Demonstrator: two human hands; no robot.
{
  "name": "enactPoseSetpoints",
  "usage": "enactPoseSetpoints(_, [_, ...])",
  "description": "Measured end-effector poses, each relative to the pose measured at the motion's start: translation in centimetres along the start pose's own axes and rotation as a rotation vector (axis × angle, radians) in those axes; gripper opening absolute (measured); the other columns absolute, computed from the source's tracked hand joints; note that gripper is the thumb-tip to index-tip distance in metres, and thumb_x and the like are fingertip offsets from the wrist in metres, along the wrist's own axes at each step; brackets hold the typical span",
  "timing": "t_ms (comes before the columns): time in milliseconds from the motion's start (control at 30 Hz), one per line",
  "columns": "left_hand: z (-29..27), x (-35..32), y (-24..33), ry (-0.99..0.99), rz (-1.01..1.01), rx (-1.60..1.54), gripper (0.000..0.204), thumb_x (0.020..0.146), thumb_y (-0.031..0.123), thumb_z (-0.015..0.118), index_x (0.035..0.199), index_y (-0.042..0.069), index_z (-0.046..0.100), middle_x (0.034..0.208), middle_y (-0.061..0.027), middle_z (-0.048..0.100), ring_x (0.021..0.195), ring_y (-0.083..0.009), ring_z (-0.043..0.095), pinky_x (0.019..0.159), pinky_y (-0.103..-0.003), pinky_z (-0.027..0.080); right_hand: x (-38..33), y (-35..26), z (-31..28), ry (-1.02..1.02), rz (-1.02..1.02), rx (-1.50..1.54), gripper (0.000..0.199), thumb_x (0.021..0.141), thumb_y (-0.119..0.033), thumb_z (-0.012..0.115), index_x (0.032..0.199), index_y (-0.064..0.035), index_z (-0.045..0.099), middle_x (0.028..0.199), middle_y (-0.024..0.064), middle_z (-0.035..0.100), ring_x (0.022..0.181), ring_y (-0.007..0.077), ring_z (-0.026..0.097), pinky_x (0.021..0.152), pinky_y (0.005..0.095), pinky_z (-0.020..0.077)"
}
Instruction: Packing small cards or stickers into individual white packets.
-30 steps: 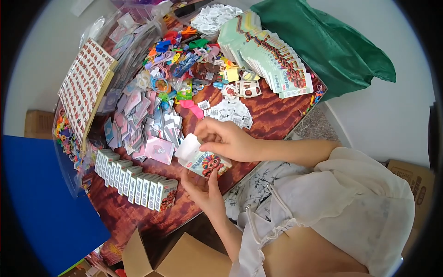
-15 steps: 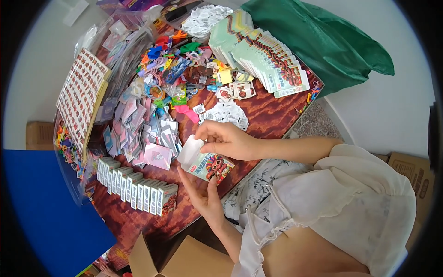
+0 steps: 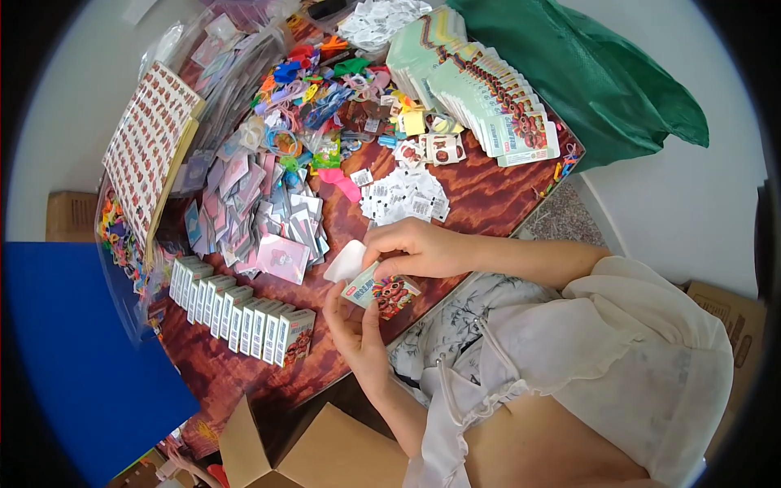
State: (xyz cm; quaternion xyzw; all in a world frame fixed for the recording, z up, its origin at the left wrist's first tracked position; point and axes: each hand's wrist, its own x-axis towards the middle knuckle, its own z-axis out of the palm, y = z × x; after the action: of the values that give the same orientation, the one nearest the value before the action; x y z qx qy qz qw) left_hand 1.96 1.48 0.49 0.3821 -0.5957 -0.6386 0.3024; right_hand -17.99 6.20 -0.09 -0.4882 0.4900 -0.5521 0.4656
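Note:
A small light-green carton [image 3: 394, 294] with a colourful cartoon print is held over the near table edge. Its white flap [image 3: 346, 262] stands open at the left end. My left hand [image 3: 356, 329] grips the carton from below, thumb on the printed face and fingers along the end by the flap. From above, my right hand [image 3: 415, 250] pinches at the carton's open end with bent fingers, beside the flap. Whether something small is between its fingertips cannot be seen. Close by lies a heap of pink and grey square cards [image 3: 281, 259], and beyond my right hand are white printed packets [image 3: 404, 198].
A row of filled-out cartons [image 3: 293, 337] stands at the left front. Flat cartons [image 3: 488, 98] fan out at the back right beside a green bag [image 3: 602, 89]. Colourful trinkets [image 3: 325, 106], a sticker-sheet stack [image 3: 150, 146] and an open cardboard box [image 3: 342, 447] surround the work.
My right hand has come down onto the carton's open end, and the left fingers have curled closer round it. The carton appears tilted more, and the whole view has shifted slightly.

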Motion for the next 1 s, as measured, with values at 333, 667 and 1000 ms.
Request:
enactPoseSetpoints(333, [0.2, 0.1, -0.4, -0.091, 0.035, 0.024, 0.057, 0.09, -0.01, 0.057, 0.141, 0.003, 0.036, 0.125, -0.0153, 0.056, 0.108, -0.0193, 0.061, 0.088, -0.029, 0.051, 0.1, -0.8, -0.3, 0.019, 0.083, -0.198, 0.018, 0.092, -0.005, 0.062, 0.109, -0.0013, 0.063, 0.106, 0.0064, 0.066, 0.101, 0.0137, 0.061, 0.086, 0.0315, 0.0481])
enactPoseSetpoints(667, [0.7, -0.4, 0.0, -0.1, -0.057, 0.09, 0.065, 0.088, -0.013, 0.059, 0.144, 0.005, 0.031, 0.118, -0.0154, 0.057, 0.106, -0.0226, 0.063, 0.087, -0.03, 0.053, 0.1, 0.7, 0.5, 0.072, 0.078, -0.105, 0.01, 0.086, -0.007, 0.071, 0.088, 0.0006, 0.065, 0.085, 0.0051, 0.068, 0.079, 0.0091, 0.062, 0.072, 0.0259, 0.0494])
enactPoseSetpoints(1000, [0.5, -0.6, -0.8, -0.1, -0.097, 0.097, 0.069, 0.088, -0.015, 0.056, 0.147, 0.006, 0.029, 0.117, -0.0118, 0.055, 0.1, -0.0173, 0.062, 0.082, -0.025, 0.05, -0.1, 1.8, -0.1, 0.032, 0.174, -0.034, 0.009, 0.084, -0.007, 0.072, 0.089, 0.0001, 0.068, 0.082, 0.0053, 0.069, 0.077, 0.0063, 0.062, 0.069, 0.0258, 0.0491])
